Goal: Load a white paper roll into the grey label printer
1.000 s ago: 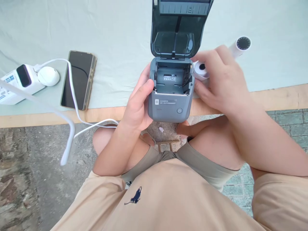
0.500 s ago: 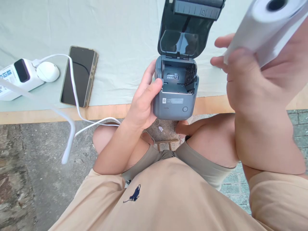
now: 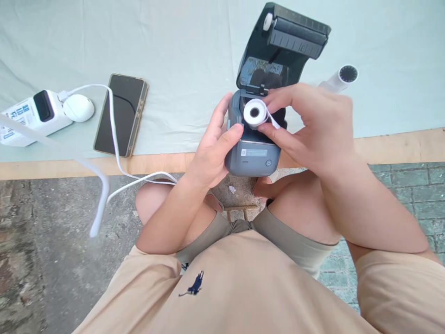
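A dark grey label printer (image 3: pixel 253 160) is held at the table's front edge, its lid (image 3: pixel 283 44) raised and tilted back. My left hand (image 3: pixel 217 144) grips the printer's left side, thumb on the rim. Between the fingertips of my right hand (image 3: pixel 309 125) is a small white paper roll (image 3: pixel 255 113), at the mouth of the printer's compartment. A short loose end of paper sticks out from the roll. The roll and fingers hide most of the compartment, so how deep the roll sits I cannot tell.
Behind my right hand stands a white cylinder with a dark end (image 3: pixel 347 74). A phone (image 3: pixel 121 113) lies on the left, crossed by a white cable (image 3: pixel 113 120). Farther left are a white power strip (image 3: pixel 31 116) and a round white plug (image 3: pixel 79 108). The cloth-covered table (image 3: pixel 174 55) has a wooden edge.
My right hand has brought the paper roll from the upper right, near the camera, down to the printer's compartment. The printer has turned slightly in my left hand. The white cylinder has come into view.
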A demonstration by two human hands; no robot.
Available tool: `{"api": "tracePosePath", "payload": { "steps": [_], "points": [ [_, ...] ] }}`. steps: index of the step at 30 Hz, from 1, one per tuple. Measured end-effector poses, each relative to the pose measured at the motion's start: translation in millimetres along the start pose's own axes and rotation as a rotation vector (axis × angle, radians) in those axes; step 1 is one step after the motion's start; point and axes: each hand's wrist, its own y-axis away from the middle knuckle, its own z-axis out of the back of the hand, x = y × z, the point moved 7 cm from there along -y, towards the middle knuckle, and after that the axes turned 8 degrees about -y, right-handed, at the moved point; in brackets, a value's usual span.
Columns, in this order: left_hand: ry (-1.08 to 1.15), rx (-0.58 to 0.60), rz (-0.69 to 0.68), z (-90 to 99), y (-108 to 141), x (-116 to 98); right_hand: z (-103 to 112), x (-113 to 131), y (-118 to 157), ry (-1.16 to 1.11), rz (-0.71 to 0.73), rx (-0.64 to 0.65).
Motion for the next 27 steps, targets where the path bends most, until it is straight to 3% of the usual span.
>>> {"api": "tracePosePath", "payload": {
  "steps": [4,12,15,18,20,27],
  "points": [
    [-0.007,0.006,-0.005,-0.6,-0.1,-0.4,0.3,-2.0,-0.6,-0.017,-0.014,-0.012],
    [-0.001,0.004,-0.033,-1.3,-0.2,-1.0,-6.6,5.9,-3.8,-0.106,0.097,0.021],
    [0.0,-0.003,-0.042,-0.6,-0.1,-1.0,-0.5,6.4,-4.9,-0.151,0.091,-0.055],
    [0.002,-0.004,-0.02,-0.2,0.2,0.5,14.5,12.2,-2.4,-0.25,0.182,-0.215],
    [0.001,0.003,0.002,-0.9,0.5,1.8,18.8,14.1,-0.6,-0.206,0.205,-0.254],
    [0.007,0.002,-0.007,-2.0,1.3,0.4,4.3,6.8,0.0,0.122,0.127,-0.097]
  ]
}}
